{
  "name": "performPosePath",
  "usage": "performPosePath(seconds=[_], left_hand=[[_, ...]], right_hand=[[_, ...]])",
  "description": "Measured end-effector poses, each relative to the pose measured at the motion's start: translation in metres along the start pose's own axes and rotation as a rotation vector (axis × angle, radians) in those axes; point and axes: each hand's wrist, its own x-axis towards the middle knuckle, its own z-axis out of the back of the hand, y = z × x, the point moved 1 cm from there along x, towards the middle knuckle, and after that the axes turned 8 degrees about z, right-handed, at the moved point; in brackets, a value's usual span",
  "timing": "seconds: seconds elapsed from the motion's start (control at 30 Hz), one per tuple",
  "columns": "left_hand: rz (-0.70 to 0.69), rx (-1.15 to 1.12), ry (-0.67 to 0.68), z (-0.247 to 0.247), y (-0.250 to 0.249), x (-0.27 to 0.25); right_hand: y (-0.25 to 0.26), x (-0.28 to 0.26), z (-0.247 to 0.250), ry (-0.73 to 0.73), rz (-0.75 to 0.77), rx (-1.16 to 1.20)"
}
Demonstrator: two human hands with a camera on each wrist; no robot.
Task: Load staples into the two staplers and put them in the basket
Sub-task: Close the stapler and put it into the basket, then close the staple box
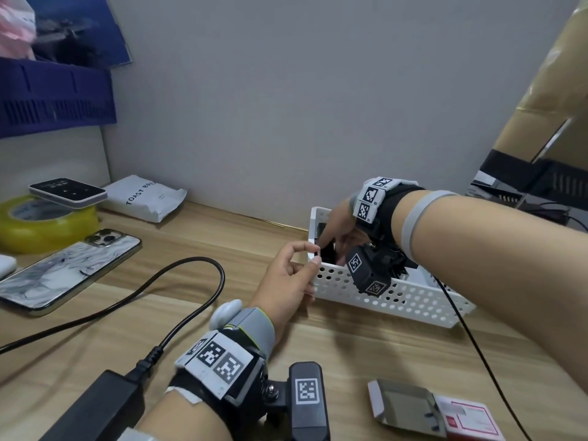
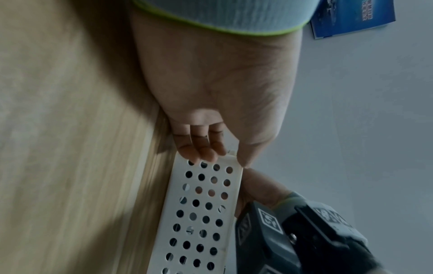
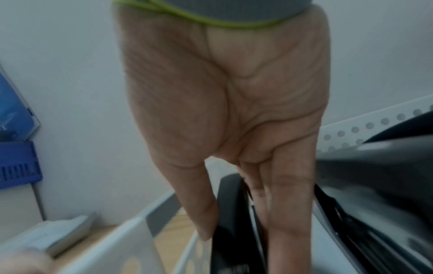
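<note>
A: What lies at the far left of the wooden worktop point(image 1: 241, 316)?
B: A roll of yellow tape point(image 1: 44, 224) with a small dark-faced device point(image 1: 67, 192) on top. Near it, a phone point(image 1: 68, 273) in a marbled case lies face down. A white packet point(image 1: 144, 197) printed "TOAST BRE…" sits by the wall. A black cable point(image 1: 178, 300) loops across the worktop to a black power brick point(image 1: 101, 405) at the near edge.

A: And the left hand point(image 1: 288, 278)?
B: It is at the left end of the white perforated basket point(image 1: 413, 297). Thumb and forefinger pinch the basket's corner rim, while the other fingers point(image 2: 201, 148) press against the outside of its perforated wall.

A: The right hand point(image 1: 339, 227)?
B: It reaches down into the basket from above. In the right wrist view, thumb and fingers point(image 3: 288, 194) point down and clasp a black stapler point(image 3: 230, 209), which stands on edge inside the basket's left end.

A: Is the second stapler visible?
B: A dark stapler body point(image 3: 379, 163) lies just right of the first, also inside the basket, beside the far perforated wall. The view is blurred, so its detail is hard to tell.

A: Anything at the near right?
B: An opened staple box point(image 1: 436, 412), white and red, lies on the worktop, well apart from the basket. A thin black wire point(image 1: 477, 345) runs past the basket's right end.
</note>
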Motion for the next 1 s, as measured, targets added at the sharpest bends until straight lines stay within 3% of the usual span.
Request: performPosePath(seconds=[0.1,0.23,0.3,0.47,0.63,0.8,0.9,1.0], left_hand=[[0.0,-0.046,0.018,0.002,-0.003,-0.003],[0.02,-0.066,0.147,-0.006,-0.012,-0.02],[0.056,0.028,0.227,-0.008,-0.014,-0.027],[0.157,0.336,0.431,-0.032,-0.016,-0.06],[0.178,0.758,0.584,-0.047,-0.018,-0.079],[0.125,1.181,0.576,-0.072,-0.02,-0.099],[0.099,1.306,0.547,-0.077,-0.019,-0.097],[0.099,1.284,0.519,-0.077,-0.016,-0.088]], right_hand=[[-0.007,-0.008,0.01,0.007,-0.056,0.17],[-0.025,-0.043,0.016,-0.14,0.1,0.2],[-0.032,-0.071,0.003,-0.166,0.22,0.177],[-0.082,-0.138,-0.059,-0.042,0.397,0.137],[-0.141,-0.161,-0.094,-0.125,0.312,0.015],[-0.179,-0.173,-0.127,-0.095,0.196,-0.023],[-0.179,-0.165,-0.138,-0.103,0.172,-0.181],[-0.175,-0.155,-0.139,-0.141,0.211,-0.22]])
